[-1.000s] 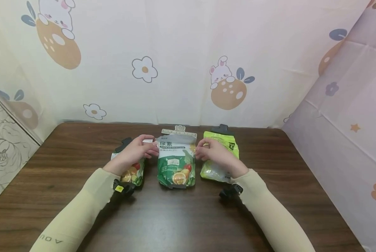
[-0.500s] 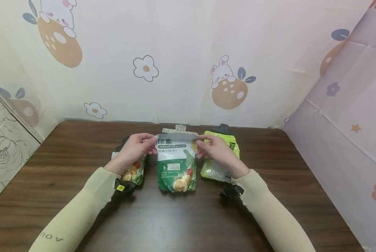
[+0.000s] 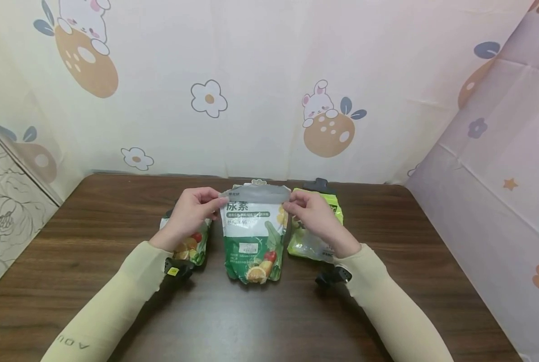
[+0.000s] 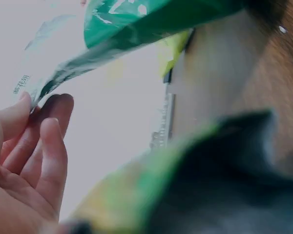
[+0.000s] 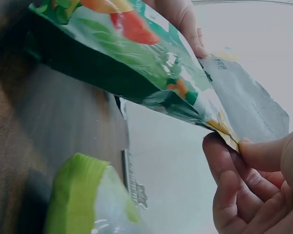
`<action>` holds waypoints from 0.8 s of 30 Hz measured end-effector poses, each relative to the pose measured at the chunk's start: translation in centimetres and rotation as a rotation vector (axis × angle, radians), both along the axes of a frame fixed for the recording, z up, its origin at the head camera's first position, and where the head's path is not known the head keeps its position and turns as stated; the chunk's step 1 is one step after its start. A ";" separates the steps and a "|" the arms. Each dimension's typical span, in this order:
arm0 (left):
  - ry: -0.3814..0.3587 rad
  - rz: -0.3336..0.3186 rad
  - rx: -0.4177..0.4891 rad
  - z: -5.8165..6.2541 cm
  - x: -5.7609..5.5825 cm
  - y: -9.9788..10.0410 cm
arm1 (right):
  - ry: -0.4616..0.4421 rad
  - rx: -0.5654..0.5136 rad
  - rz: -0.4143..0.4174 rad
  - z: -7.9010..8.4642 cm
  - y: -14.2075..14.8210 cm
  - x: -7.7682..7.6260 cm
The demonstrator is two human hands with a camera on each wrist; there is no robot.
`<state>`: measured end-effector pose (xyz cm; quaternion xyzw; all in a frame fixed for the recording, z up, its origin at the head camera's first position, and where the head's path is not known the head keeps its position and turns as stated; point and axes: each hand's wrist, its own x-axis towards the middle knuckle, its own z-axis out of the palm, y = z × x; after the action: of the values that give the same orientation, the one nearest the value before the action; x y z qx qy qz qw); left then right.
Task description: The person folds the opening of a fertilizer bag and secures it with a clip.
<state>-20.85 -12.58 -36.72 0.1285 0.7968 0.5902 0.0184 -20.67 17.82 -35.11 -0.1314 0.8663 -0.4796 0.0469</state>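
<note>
A green and white urea fertilizer pouch (image 3: 251, 251), printed with vegetables and fruit, is held up at the middle of the table. Its left upper edge is pinched by my left hand (image 3: 190, 216), thumb in front and fingers behind. My right hand (image 3: 314, 216) pinches the right upper edge the same way, seen closely in the right wrist view. The grey top flap (image 5: 249, 97) stands above the thumbs. Behind the pouch, a pale ruler-marked clip (image 5: 130, 178) lies mostly hidden in the head view.
A smaller fruit-printed pouch (image 3: 192, 249) lies left, partly under my left hand, with a dark clip at its top. A yellow-green bag (image 3: 310, 246) with a black clip (image 3: 320, 186) lies right. The patterned curtain (image 3: 251, 141) hangs behind the table's far edge.
Both hands have gone from beside the pouch to pinching its upper edges. The pouch has come up off the table and its top flap is spread wider, covering more of the pale clip.
</note>
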 end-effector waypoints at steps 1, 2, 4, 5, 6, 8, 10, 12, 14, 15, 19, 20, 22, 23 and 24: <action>0.003 -0.007 -0.002 0.3 0.1 0.0 | 0.011 0.009 0.004 0.2 0.0 0.1; 0.006 -0.018 -0.007 0.5 0.3 -0.1 | 0.022 0.015 0.008 0.4 0.1 0.2; 0.012 -0.042 -0.017 1.0 0.5 -0.1 | 0.052 0.033 0.012 0.8 0.1 0.4; 0.016 -0.054 -0.024 1.2 0.6 -0.1 | 0.068 0.042 0.011 1.0 0.2 0.5; 0.020 -0.064 -0.032 1.4 0.7 -0.1 | 0.082 0.048 0.011 1.2 0.2 0.7; 0.033 -0.081 -0.048 1.6 0.9 -0.1 | 0.116 0.055 0.011 1.5 0.3 0.8; 0.056 -0.090 -0.063 1.8 1.1 0.0 | 0.145 0.057 0.014 1.7 0.3 0.9; 0.090 -0.092 -0.070 1.9 1.1 0.0 | 0.171 0.060 0.018 1.7 0.5 1.0; 0.125 -0.087 -0.075 2.0 1.2 0.0 | 0.193 0.059 0.030 1.7 0.6 0.9; 0.140 -0.082 -0.078 2.1 1.3 0.0 | 0.202 0.061 0.035 1.8 0.6 0.9; 0.182 -0.066 -0.074 2.3 1.5 -0.2 | 0.242 0.080 0.052 2.0 0.7 1.0; 0.191 -0.065 -0.071 2.3 1.5 -0.2 | 0.250 0.087 0.055 2.1 0.7 1.0; 0.203 -0.070 -0.068 2.4 1.5 -0.3 | 0.262 0.098 0.057 2.2 0.7 1.1; 0.205 -0.071 -0.067 2.5 1.6 -0.4 | 0.269 0.103 0.058 2.3 0.8 1.1; 0.205 -0.072 -0.068 2.6 1.5 -0.4 | 0.274 0.105 0.060 2.4 0.8 1.2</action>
<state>-19.30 -13.00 -34.14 0.2160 0.8089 0.5455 -0.0378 -19.50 18.63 -32.76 -0.2188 0.8842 -0.4096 -0.0509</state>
